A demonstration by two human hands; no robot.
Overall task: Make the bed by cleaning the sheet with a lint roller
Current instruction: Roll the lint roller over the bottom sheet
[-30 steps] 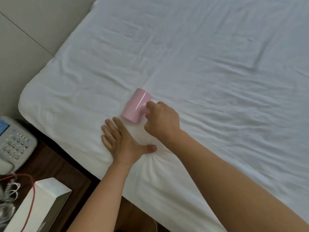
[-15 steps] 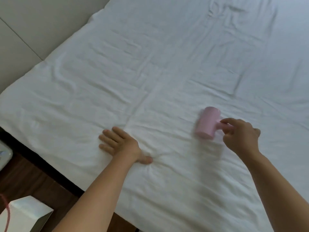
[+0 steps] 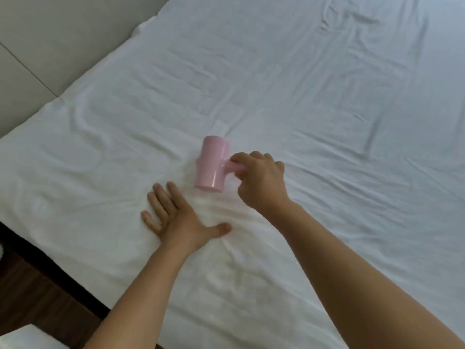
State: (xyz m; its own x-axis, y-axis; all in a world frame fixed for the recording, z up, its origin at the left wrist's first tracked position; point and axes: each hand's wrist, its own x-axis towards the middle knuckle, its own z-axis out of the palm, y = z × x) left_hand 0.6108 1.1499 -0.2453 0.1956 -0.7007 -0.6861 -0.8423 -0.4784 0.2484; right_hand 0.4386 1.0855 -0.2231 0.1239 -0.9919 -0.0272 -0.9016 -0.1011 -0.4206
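The left hand (image 3: 176, 220) lies flat on the white sheet (image 3: 327, 109), palm down, its fingers straight and spread a little, the thumb stretched out to the right. It presses the cloth near the bed's near edge, and creases fan out from under the palm. The right hand (image 3: 259, 182) sits just beyond and to the right of it, fingers curled round the short stub handle of the pink lint roller (image 3: 212, 164), thumb and forefinger pinching the handle close to the drum. The two hands are apart, with a narrow strip of rumpled sheet between them.

The roller's pink drum stands out to the left of the right hand and lies just beyond the left hand's fingertips, close to them but not touching. The drum rests on the sheet, its long axis running roughly away from the person and tilted slightly.

Both bare forearms reach in from the lower edge. The sheet spreads wide around, wrinkled all over. At the lower left a dark wooden floor (image 3: 37, 293) shows beside the bed, and a pale wall (image 3: 50, 34) fills the upper left corner.
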